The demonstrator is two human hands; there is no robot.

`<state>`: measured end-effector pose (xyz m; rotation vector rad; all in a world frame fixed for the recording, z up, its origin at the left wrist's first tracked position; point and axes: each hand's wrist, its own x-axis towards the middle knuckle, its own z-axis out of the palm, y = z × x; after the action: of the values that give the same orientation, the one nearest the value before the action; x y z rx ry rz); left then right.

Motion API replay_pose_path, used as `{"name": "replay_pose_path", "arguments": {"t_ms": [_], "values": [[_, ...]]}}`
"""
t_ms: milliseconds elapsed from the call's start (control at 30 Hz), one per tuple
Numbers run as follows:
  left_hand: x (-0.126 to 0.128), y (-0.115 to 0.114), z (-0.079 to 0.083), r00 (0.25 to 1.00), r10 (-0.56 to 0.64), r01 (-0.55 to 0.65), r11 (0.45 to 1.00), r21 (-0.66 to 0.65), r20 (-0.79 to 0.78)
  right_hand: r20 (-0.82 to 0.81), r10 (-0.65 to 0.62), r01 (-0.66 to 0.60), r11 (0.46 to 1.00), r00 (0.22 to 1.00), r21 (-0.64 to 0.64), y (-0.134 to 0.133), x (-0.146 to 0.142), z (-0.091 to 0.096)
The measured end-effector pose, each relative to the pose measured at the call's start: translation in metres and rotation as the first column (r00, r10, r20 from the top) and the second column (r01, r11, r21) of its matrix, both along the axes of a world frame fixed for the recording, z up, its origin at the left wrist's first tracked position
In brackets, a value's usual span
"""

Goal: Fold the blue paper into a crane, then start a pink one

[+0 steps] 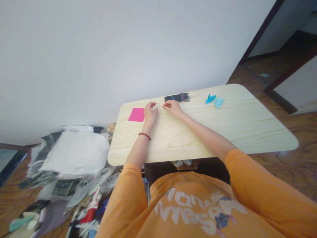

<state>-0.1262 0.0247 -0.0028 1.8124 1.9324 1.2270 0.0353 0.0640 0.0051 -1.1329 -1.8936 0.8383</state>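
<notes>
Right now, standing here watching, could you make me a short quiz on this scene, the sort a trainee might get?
1. How many folded blue paper shapes lie on the table?

2. True or false: the pink sheet lies to the left of the phone.

3. Which of these is nearest the pink sheet?
A) the phone
B) the left hand
C) the folded blue paper shapes

Key:
1. Two, one of them a paler blue.
2. True.
3. B; the left hand is right at the sheet's edge.
</notes>
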Motion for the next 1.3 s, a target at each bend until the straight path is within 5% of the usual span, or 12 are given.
{"name": "replay_pose_path", "arguments": {"t_ms": [133, 267, 567, 833, 1067, 1300], "values": [[-0.015, -0.014, 0.002, 0.959, 0.191, -0.207, 0.977, -0.055, -0.21, -0.05, 0.063, -0.066, 0.995, 0.997, -0.069, -0.003, -0.021, -0.011], [-0.03, -0.024, 0.003, 0.891, 0.361, -0.414, 0.895, -0.167, -0.275, -0.06, 0.072, -0.074, 0.997, 0.996, -0.034, -0.006, -0.026, -0.02], [-0.045, -0.024, -0.002, 0.923, 0.264, -0.334, 0.911, -0.241, -0.28, -0.074, 0.072, -0.076, 0.996, 0.995, -0.046, -0.012, -0.017, -0.02], [-0.036, -0.03, 0.014, 0.934, 0.209, -0.297, 0.904, -0.308, -0.288, -0.093, 0.077, -0.082, 0.995, 0.993, -0.051, -0.014, -0.016, -0.019], [-0.043, -0.029, 0.016, 0.93, 0.366, -0.365, 0.921, -0.136, -0.021, -0.093, 0.071, -0.077, 0.995, 0.993, -0.058, -0.014, -0.016, -0.019], [-0.051, -0.029, 0.014, 0.897, 0.437, -0.426, 0.895, -0.132, 0.067, -0.1, 0.06, -0.067, 0.996, 0.993, -0.063, -0.014, -0.017, -0.019]]}}
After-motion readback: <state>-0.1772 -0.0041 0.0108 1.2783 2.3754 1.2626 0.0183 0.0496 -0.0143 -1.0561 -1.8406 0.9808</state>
